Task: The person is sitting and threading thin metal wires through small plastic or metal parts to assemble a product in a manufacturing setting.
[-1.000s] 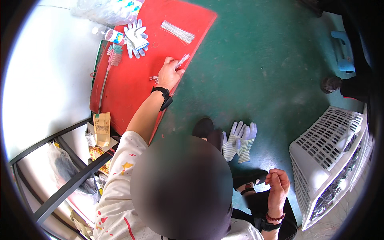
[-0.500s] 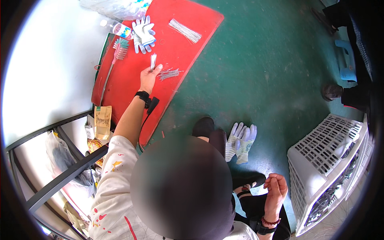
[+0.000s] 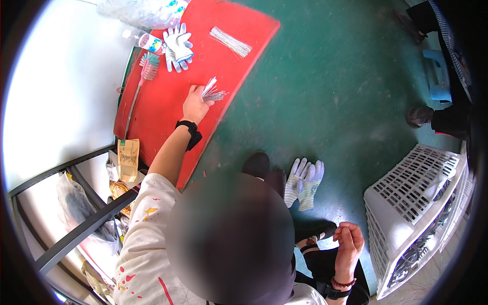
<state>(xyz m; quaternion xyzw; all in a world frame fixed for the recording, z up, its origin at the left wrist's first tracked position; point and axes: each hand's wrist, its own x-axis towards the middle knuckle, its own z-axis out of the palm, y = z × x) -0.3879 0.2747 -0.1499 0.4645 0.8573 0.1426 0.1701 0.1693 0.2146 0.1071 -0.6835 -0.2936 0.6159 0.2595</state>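
My left hand (image 3: 195, 105) reaches over the red mat, its fingers closed round a bunch of thin, short white and grey wires (image 3: 213, 90). The wires' free ends fan out to the right of my thumb, and my fingers partly cover the rest. Farther off on the mat lies another bundle of thin white wires (image 3: 230, 41), untouched. My right hand (image 3: 348, 243) rests low at the right near my leg. Its fingers are curled in, and nothing shows in them.
On the red mat (image 3: 160, 119) lie white work gloves (image 3: 178, 47), a plastic bottle (image 3: 148, 40) and a long-handled brush (image 3: 145, 73). Another glove pair (image 3: 304, 184) is on the green floor. A white plastic crate (image 3: 406, 188) stands right; a black-framed shelf (image 3: 84, 218) stands left.
My left hand has moved slightly nearer and right, onto the grey wires that lay loose on the mat; they now sit together with the white ones in its grip. My right hand is nearly unmoved.
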